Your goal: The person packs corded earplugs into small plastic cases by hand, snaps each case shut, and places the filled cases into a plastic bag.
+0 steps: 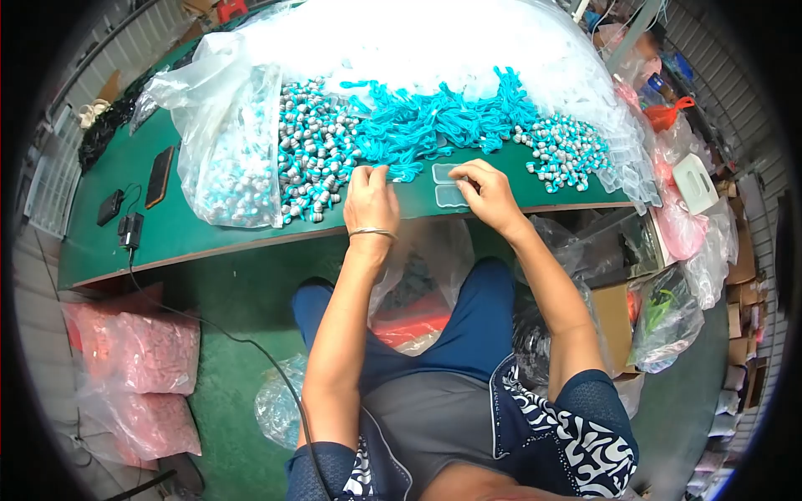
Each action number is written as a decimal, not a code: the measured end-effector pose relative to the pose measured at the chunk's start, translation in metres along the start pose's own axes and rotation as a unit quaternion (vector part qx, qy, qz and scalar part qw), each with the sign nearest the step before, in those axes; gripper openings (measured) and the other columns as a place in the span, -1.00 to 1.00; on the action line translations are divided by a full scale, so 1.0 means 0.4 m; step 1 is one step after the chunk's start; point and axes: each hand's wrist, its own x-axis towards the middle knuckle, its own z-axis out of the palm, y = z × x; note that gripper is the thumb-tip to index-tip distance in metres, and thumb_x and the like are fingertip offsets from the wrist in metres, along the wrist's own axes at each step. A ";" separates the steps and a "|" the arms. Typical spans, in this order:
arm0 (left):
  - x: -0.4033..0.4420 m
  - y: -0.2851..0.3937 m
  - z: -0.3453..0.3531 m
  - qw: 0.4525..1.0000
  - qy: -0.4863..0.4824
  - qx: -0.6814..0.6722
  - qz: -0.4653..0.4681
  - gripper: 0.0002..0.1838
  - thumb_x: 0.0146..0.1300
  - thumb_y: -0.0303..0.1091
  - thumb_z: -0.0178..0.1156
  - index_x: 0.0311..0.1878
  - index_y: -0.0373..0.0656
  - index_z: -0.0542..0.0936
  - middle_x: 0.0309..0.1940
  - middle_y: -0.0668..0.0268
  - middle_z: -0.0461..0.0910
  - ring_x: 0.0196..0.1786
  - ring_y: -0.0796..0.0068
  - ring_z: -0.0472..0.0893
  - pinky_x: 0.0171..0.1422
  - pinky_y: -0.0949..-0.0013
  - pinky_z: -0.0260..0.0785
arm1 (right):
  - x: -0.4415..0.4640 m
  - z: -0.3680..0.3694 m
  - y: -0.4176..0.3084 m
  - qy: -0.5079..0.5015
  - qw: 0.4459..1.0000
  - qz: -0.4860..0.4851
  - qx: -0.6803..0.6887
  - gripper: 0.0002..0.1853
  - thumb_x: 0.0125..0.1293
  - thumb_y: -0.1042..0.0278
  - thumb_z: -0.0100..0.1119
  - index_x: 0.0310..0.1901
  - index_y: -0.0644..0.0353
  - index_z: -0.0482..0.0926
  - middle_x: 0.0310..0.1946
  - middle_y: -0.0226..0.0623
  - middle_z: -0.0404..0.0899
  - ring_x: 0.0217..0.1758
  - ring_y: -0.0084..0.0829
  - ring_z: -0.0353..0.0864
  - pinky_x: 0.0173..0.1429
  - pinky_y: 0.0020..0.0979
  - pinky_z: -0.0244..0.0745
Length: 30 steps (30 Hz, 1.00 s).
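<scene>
My left hand (370,199) is at the table's front edge, its fingers curled together beside the loose ends of the teal cords (418,125). Whatever those fingers may hold is hidden. A small clear plastic case (451,196) lies opened flat at the table edge. My right hand (491,194) has its thumb and fingers closed at the right side of this case. Left of the cords, many small grey-and-teal ear plugs or beads (313,142) are heaped. A second pile of them (564,154) lies to the right.
A clear bag (230,159) of the same pieces stands on the green table (109,246), with a phone (159,177) and charger (129,230) farther left. Clear plastic cases (468,42) are heaped at the back. Bags of pink pieces (154,351) sit on the floor.
</scene>
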 end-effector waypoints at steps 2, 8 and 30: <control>-0.004 -0.005 -0.006 1.000 -0.010 0.012 -0.004 -0.70 0.11 -0.54 0.26 -0.04 -0.18 0.59 -0.13 0.14 0.51 -0.12 0.08 0.59 -0.07 0.13 0.47 | 0.014 0.007 -0.007 0.043 0.989 -0.066 -0.127 -0.87 0.15 0.47 0.24 -0.24 0.14 0.67 -0.26 -0.29 0.62 -0.16 -0.21 0.58 -0.07 -0.23 0.47; -0.018 -0.010 -0.002 0.999 0.010 -0.017 -0.027 -0.74 0.15 -0.54 0.23 -0.06 -0.16 0.59 -0.18 0.13 0.53 -0.14 0.07 0.60 -0.09 0.14 0.47 | 0.072 0.114 -0.087 0.022 0.962 -0.171 -0.211 -0.86 0.13 0.32 0.32 -0.25 0.05 0.66 -0.32 -0.39 0.57 -0.13 -0.29 0.53 0.01 -0.18 0.29; -0.020 0.069 0.012 0.991 -0.078 -0.088 0.070 -0.54 0.01 -0.34 0.41 0.04 -0.12 0.59 -0.07 0.17 0.53 -0.01 0.12 0.54 0.05 0.16 0.44 | -0.015 -0.054 -0.072 0.037 0.954 -0.148 -0.258 -0.94 0.08 0.41 0.29 -0.42 0.02 0.60 -0.46 -0.50 0.56 -0.28 -0.42 0.56 0.08 -0.17 0.24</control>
